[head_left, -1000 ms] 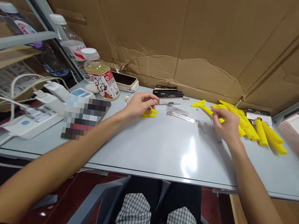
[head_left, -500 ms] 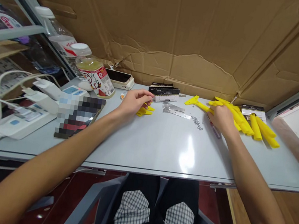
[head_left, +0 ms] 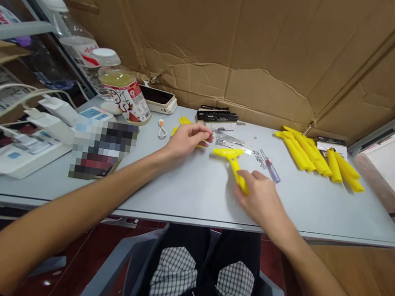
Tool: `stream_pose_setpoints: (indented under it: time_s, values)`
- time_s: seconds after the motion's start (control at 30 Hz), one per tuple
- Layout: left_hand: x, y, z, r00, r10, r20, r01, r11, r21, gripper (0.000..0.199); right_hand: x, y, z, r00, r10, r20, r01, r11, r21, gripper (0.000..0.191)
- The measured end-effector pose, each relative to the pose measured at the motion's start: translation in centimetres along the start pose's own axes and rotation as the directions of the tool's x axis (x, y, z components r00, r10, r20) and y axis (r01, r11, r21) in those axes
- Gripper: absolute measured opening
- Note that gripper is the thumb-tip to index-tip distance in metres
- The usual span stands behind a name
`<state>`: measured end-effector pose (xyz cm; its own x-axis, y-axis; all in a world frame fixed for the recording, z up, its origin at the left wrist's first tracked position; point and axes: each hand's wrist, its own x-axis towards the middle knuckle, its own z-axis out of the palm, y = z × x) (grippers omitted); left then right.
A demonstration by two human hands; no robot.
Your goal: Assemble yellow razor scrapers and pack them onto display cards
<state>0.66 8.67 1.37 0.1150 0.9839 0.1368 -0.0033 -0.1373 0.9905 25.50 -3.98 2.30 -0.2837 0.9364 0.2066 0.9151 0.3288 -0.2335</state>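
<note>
The right hand (head_left: 259,198) is closed around the handle end of a yellow plastic scraper (head_left: 231,159), whose wide head sits free of the fingers, pointing left and far over the white table (head_left: 191,187). The left hand (head_left: 187,139) hangs with its fingers curled just above small yellow pieces (head_left: 185,120), though whether it pinches anything is impossible to tell. Between the hands and slightly farther away lie metal plates (head_left: 229,138), with loose screws (head_left: 261,159) and a small screwdriver (head_left: 271,167) to the right, and more yellow scrapers (head_left: 303,152) heaped beyond them.
</note>
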Motion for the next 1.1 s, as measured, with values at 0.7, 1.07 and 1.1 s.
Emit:
stream_pose_setpoints:
  time_s: [0.7,1.07,1.1]
  values:
    - [-1.2,-2.1,1.1,0.739,0.284,0.611,-0.626,0.624,0.467,0.021,1.2,12.2,-1.6,0.998,0.044,-0.040,-0.040,0.996,0.086,0.032]
    - [-0.9,-0.4,1.2,0.993,0.115,0.003,-0.115,0.991,-0.071,0.036,2.8,15.5,-1.5,0.907,0.417,-0.060,-0.172,0.497,0.851,0.052]
    - [-0.7,-0.3,1.0,0.999,0.037,-0.033,-0.043,0.976,-0.211,0.036,2.9,15.9,-1.5,0.901,0.432,-0.048,-0.173,0.456,0.873,0.053]
